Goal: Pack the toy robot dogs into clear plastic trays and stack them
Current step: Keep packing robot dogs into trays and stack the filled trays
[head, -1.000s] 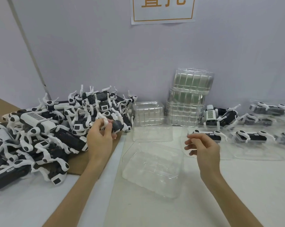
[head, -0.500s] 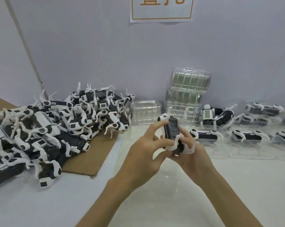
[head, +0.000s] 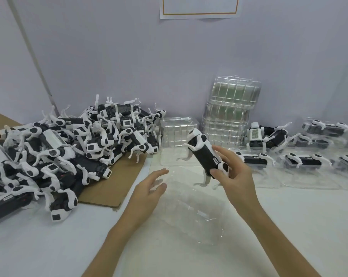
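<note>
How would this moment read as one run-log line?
right hand grips black-and-white toy robot dog | left hand open near clear plastic tray | dog not yet in tray

Bkgd: pale lilac-grey wall w/ orange-bordered white paper sign top centre. Below, white tabletop; flat brown cardboard sheet on its L side.

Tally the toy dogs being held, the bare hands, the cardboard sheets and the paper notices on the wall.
Black-and-white toy robot dog, held: 1
Bare hands, left hand and right hand: 2
Brown cardboard sheet: 1
White paper wall notice: 1
Total: 5
</note>
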`<state>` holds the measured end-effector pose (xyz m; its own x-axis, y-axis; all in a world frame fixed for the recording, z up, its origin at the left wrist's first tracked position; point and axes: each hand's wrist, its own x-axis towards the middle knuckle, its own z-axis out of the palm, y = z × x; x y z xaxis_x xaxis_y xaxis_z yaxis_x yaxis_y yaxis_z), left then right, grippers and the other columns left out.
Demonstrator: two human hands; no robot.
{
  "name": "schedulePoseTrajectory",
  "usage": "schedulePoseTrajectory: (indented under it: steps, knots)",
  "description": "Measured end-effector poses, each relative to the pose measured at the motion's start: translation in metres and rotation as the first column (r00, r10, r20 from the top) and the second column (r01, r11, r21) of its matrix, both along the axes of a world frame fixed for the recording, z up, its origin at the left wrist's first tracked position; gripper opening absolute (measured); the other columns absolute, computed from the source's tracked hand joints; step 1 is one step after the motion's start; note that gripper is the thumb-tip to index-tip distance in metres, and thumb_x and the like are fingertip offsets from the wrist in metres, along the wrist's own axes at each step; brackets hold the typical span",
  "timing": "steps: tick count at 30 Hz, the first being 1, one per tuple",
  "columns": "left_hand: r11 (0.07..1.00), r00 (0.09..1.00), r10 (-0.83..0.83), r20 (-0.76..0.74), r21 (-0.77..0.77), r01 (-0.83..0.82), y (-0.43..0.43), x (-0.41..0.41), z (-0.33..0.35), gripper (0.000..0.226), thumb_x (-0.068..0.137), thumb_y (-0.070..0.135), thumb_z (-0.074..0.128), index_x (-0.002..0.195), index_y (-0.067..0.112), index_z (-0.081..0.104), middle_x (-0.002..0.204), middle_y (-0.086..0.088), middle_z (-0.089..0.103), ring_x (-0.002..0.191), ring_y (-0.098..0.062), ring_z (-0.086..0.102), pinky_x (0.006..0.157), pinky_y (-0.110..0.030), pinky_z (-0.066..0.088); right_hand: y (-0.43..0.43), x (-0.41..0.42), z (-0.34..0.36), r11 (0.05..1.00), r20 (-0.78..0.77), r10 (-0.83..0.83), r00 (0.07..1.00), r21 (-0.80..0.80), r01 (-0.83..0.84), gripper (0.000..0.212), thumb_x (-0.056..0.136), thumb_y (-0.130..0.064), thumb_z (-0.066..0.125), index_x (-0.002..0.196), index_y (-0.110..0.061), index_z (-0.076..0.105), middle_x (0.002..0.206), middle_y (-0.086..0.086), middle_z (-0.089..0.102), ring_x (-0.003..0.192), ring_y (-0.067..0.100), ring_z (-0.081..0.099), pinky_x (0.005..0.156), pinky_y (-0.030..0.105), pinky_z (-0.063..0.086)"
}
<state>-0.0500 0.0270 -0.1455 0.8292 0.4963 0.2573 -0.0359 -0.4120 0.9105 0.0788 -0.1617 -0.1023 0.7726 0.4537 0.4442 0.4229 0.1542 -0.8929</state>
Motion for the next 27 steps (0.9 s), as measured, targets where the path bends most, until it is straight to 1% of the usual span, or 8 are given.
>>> schedulePoseTrajectory:
  steps: [4,7,10,12,15,18,23,27]
  knots:
    - [0.998,1.0,-0.008,-0.025,0.067,0.01,-0.009,-0.0028,-0.0051,0.039,0.104,0.021,0.048,0.134,0.046,0.047,0.135,0.034,0.048,0.125,0.009,0.047,0.088,0.002,0.035,0.003,-0.0044,-0.0044,0.993,0.118,0.034,0.992,-0.12,-0.019,0.064,0.081,0.009,0.066,0.115,-0.045,0.068,0.112,-0.026,0.069,0.099,0.005,0.068,0.08,0.016,0.052]
    - [0.989,1.0,0.017,-0.027,0.147,-0.012,-0.0102,-0.0024,-0.0038,0.045,0.105,0.02,0.044,0.141,0.046,0.041,0.135,0.035,0.05,0.124,0.004,0.052,0.087,-0.006,0.037,0.0043,-0.0062,-0.0069,0.976,0.166,0.078,0.983,-0.213,-0.042,0.064,0.078,0.01,0.065,0.109,-0.047,0.07,0.102,-0.027,0.071,0.087,0.008,0.069,0.078,0.012,0.05]
    - [0.97,0.998,0.034,-0.054,0.243,-0.02,-0.0094,-0.0016,-0.0045,0.044,0.106,0.023,0.042,0.141,0.049,0.038,0.132,0.038,0.05,0.106,-0.015,0.064,0.073,-0.021,0.042,0.0037,-0.0052,-0.0075,0.968,0.198,0.076,0.977,-0.248,-0.025,0.062,0.076,0.007,0.065,0.106,-0.047,0.072,0.097,-0.026,0.071,0.088,0.005,0.066,0.081,0.007,0.045]
    - [0.962,0.997,0.047,-0.063,0.273,-0.028,-0.0097,-0.0009,-0.0057,0.044,0.106,0.024,0.041,0.138,0.053,0.038,0.132,0.035,0.05,0.094,-0.016,0.065,0.073,-0.027,0.043,0.0015,-0.0035,-0.0072,0.966,0.203,0.062,0.977,-0.258,-0.008,0.059,0.075,0.005,0.064,0.104,-0.045,0.074,0.095,-0.027,0.071,0.09,0.002,0.064,0.081,0.004,0.042]
    - [0.964,0.997,0.057,-0.052,0.263,-0.041,-0.0115,-0.0017,-0.0048,0.053,0.105,0.025,0.04,0.142,0.062,0.028,0.134,0.027,0.054,0.11,-0.005,0.06,0.096,-0.032,0.046,-0.0003,-0.0029,-0.0062,0.957,0.194,0.06,0.979,-0.291,-0.001,0.049,0.07,-0.005,0.062,0.098,-0.042,0.076,0.091,-0.026,0.071,0.087,0.0,0.061,0.077,0.004,0.042]
    - [0.958,0.996,0.06,-0.069,0.284,-0.038,-0.0101,-0.0014,-0.0054,0.056,0.101,0.029,0.039,0.139,0.068,0.027,0.116,0.013,0.063,0.089,-0.003,0.059,0.091,-0.035,0.049,0.0008,-0.0047,-0.007,0.928,0.185,0.075,0.98,-0.374,-0.001,0.045,0.064,-0.018,0.055,0.095,-0.043,0.075,0.101,-0.023,0.071,0.102,-0.001,0.058,0.085,0.016,0.045]
    - [0.963,0.997,0.046,-0.058,0.269,-0.029,-0.0118,-0.002,-0.0033,0.057,0.1,0.022,0.038,0.13,0.071,0.038,0.13,0.042,0.048,0.12,0.012,0.047,0.099,-0.024,0.041,-0.0017,-0.0026,-0.0057,0.909,0.176,0.067,0.982,-0.416,0.012,0.039,0.063,-0.021,0.055,0.091,-0.04,0.074,0.094,-0.018,0.07,0.089,0.009,0.063,0.081,0.038,0.056]
    - [0.961,0.998,0.053,-0.046,0.273,-0.039,-0.0099,-0.0006,-0.0051,0.063,0.104,0.014,0.042,0.116,0.075,0.046,0.147,0.026,0.045,0.138,0.007,0.036,0.116,-0.03,0.031,-0.0017,-0.0017,-0.0054,0.905,0.159,0.055,0.986,-0.426,0.018,0.036,0.063,-0.023,0.056,0.088,-0.038,0.076,0.089,-0.01,0.069,0.078,0.017,0.066,0.08,0.041,0.056]
